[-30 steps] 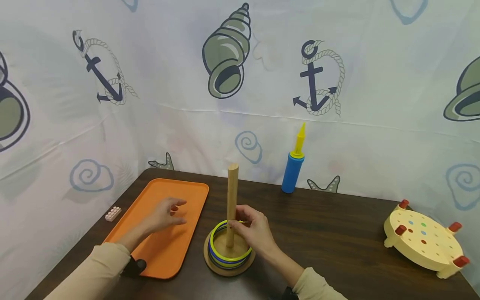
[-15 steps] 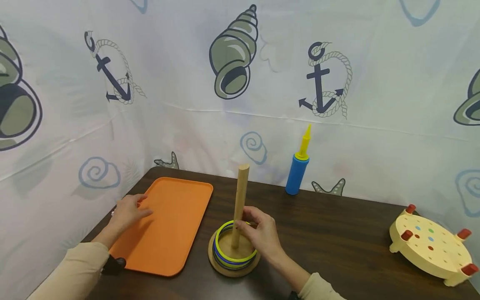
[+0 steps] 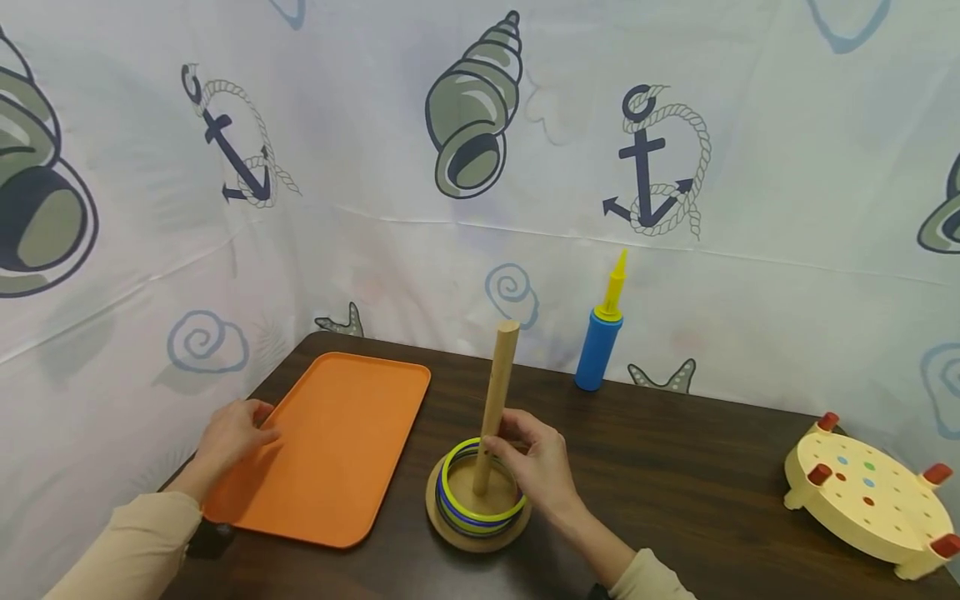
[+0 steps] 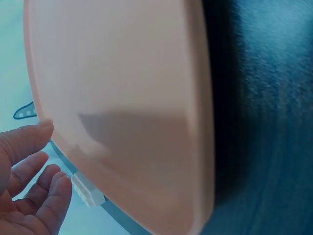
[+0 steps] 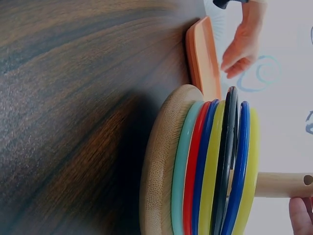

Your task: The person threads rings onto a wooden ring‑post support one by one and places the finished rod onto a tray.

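In the head view, my left hand hovers at the left edge of an orange tray, fingers relaxed. Its thumb overlaps the tray rim in the left wrist view; a pale pink toy building brick lies just beyond its fingertips. That brick is hidden behind the hand in the head view. My right hand pinches a wooden post between thumb and fingers. The post stands on a round wooden base. Several coloured rings are stacked around it, yellow on top.
A blue hand pump with a yellow nozzle stands at the table's back edge. At the far right lies a cream round toy stool, its red-tipped legs upward. A patterned cloth hangs behind and left of the dark wooden table.
My left hand has moved left from over the tray to its left edge, covering the brick in the head view. The right hand stays at the post, whose top leans further right.
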A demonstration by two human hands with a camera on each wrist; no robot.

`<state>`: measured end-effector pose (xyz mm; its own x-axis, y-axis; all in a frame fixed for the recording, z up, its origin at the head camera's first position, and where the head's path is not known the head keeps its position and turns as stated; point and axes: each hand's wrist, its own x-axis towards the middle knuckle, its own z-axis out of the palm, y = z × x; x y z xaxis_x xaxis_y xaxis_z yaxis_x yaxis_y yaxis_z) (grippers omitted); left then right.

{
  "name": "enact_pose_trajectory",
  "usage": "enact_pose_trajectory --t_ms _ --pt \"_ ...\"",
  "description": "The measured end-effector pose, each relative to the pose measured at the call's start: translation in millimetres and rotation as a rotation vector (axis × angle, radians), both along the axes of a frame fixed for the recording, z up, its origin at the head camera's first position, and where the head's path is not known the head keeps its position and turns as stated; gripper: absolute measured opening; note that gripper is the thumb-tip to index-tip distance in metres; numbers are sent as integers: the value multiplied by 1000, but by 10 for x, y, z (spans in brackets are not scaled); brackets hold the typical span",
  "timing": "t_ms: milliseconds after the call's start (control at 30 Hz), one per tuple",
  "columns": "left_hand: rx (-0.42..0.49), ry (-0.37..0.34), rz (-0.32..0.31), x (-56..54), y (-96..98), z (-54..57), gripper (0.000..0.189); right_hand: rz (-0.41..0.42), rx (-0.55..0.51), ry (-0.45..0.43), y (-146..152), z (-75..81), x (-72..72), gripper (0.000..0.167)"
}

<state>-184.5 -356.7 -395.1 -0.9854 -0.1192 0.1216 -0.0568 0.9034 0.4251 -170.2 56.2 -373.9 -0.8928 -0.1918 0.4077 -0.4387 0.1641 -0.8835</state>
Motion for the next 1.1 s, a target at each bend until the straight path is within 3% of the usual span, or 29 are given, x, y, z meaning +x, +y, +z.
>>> enact_pose_trajectory --t_ms 700,1100 --pt "-50 -52 49 -41 -33 -60 33 -42 8 1 108 19 -28 24" --pt "-85 -49 58 9 -75 -105 27 -44 -8 0 160 21 -38 23"
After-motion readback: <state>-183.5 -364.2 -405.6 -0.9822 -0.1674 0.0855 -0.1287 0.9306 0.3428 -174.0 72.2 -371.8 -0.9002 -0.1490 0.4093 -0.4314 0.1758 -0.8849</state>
